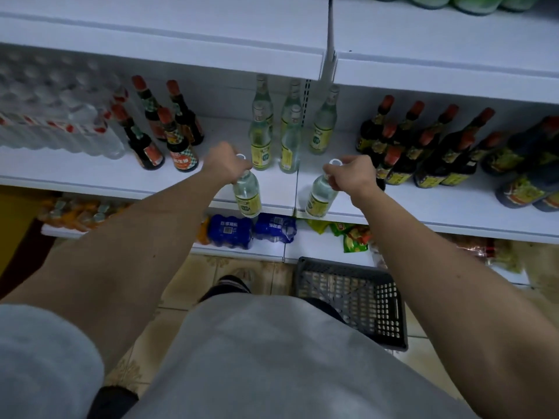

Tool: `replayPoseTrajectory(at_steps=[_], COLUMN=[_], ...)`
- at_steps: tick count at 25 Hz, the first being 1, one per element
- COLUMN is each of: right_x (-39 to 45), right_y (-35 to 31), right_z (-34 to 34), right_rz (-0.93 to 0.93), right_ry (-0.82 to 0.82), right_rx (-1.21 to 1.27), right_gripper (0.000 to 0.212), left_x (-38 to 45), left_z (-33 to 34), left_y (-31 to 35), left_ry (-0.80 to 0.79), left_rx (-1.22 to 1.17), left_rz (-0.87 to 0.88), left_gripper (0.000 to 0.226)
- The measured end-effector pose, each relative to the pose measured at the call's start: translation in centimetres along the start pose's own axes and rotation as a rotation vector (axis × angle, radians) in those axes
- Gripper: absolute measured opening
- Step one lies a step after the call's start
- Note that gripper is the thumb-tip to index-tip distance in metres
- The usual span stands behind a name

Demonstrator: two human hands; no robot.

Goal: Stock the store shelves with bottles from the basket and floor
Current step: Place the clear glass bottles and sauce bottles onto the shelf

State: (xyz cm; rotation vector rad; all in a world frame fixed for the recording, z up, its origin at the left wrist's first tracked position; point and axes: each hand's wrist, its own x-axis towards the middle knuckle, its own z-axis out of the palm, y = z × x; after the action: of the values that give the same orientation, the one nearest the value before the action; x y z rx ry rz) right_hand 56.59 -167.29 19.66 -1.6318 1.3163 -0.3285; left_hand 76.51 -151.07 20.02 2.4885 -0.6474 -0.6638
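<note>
at shelf edge [393,217], left hand [225,163] and right hand [352,173] each grip bottles.

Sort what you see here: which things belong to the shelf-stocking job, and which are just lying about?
Part of the job:
- left hand holding a clear bottle by its neck
- right hand holding a second clear bottle
- clear bottles already shelved
- grey basket on the floor

Just lying about:
- blue drink packs
- green snack packets
- dark sauce bottles
</note>
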Motion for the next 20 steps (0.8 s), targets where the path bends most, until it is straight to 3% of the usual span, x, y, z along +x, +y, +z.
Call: replayPoseTrajectory(at_steps=[7,9,14,20], right_x=[6.4,7.5,10.7,12.4], right_y=[-1.7,-2.2,-3.8,-5.3], right_z=[1.6,2.3,3.1,3.1], right_rz=[0.197,0.238,0.279,0.244], right_ry=[0.099,0.089,0.05,-0.028], right_rx=[0.282,0.413,0.582,0.536], right_gripper=[0.022,0.019,0.036,0.009], left_x=[5.8,6.8,7.8,8.8], left_z=[0.7,0.5,0.8,0.6], left_y=[0.2,0.6,1.9,3.1], left_ry=[-0.06,-0.073,-0.108,-0.193], left_rx=[-0.168,-0.209,-0.289,-0.464], left_rz=[-0.053,-0.058,-0.067,-0.129], left_gripper=[0.03,0.029,0.024,0.016])
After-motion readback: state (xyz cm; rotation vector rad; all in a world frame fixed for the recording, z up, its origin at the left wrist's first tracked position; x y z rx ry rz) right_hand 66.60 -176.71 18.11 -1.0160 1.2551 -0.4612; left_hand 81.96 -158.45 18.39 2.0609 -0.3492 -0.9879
